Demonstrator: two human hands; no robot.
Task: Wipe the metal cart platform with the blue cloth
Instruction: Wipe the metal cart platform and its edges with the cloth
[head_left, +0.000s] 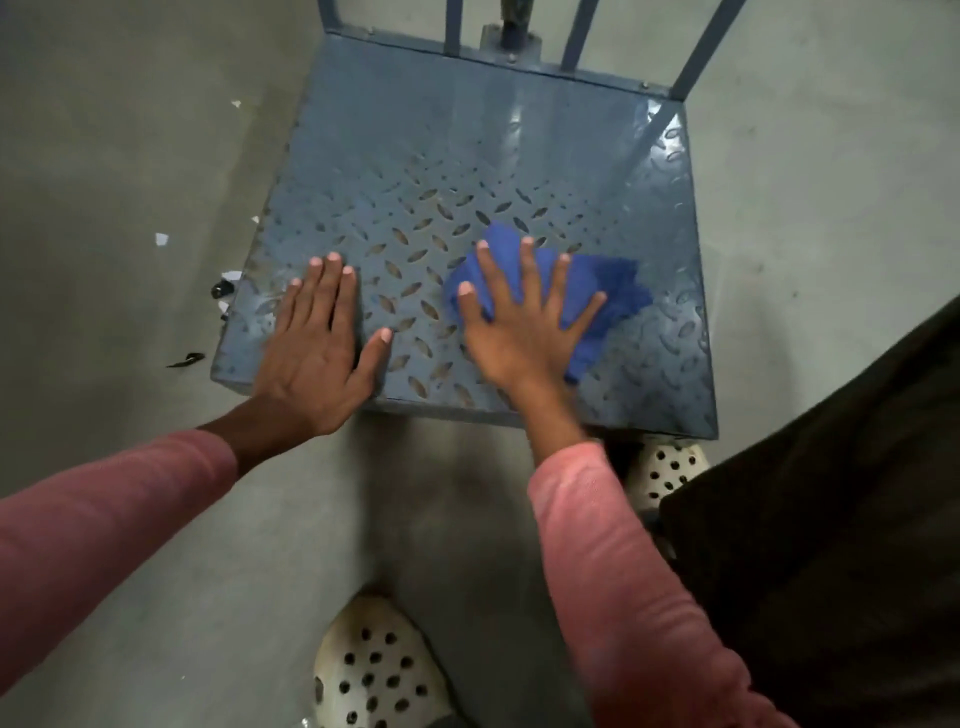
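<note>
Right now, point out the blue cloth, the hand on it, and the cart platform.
blue cloth (618, 280): head view, uncovered right-side fold.
right hand (514, 338): head view, back of the hand.
cart platform (447, 130): head view, bare far part.

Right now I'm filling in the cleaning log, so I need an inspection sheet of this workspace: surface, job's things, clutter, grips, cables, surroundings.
Surface: metal cart platform, blue-grey tread plate, shiny toward its far right corner.
Job's things: blue cloth, crumpled, on the platform's near right part.
Clutter: white paper scraps and small dark bits on the floor left of the platform.
Grips: left hand flat on the platform's near left, fingers straight; right hand pressing on the cloth, fingers spread.
Cables: nothing seen.
Surroundings: concrete floor; upright bars at the platform's far edge; white perforated clogs near the platform.
</note>
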